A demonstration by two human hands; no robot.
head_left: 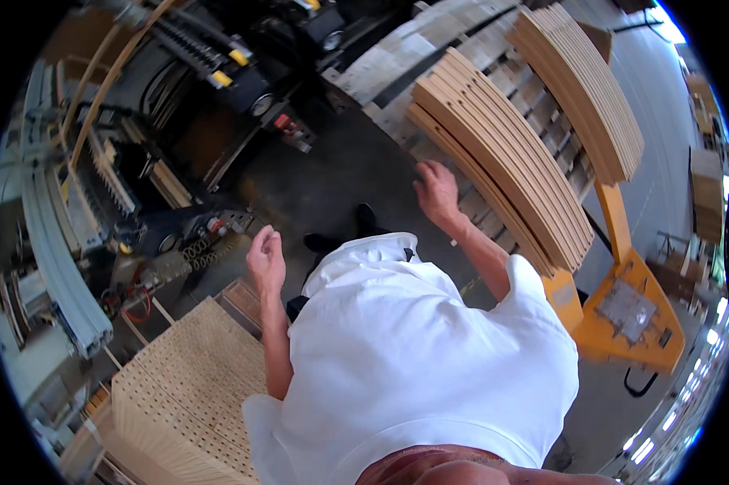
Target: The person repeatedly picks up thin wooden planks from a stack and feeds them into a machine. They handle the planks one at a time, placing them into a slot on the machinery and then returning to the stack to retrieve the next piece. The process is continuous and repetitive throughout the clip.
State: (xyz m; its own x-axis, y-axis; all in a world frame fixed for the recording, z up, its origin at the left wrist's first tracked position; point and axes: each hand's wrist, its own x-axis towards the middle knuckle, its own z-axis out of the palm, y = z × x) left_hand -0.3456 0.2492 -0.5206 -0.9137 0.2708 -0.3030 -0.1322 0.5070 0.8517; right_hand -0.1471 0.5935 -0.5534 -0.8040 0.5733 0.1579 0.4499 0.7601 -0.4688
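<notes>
The left hand [266, 255] and right hand [437, 191] are half-open, empty, the latter beside boards [506, 149]; a jack [635, 311] stands beyond.

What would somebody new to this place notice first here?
Probably the big white shirt filling the lower middle, with the wearer's right hand beside a stack of wooden boards. Next come the second stack at the upper right and the orange pallet jack below it. At the lower left, beside the left arm, sits pale wood dotted with holes.
</notes>
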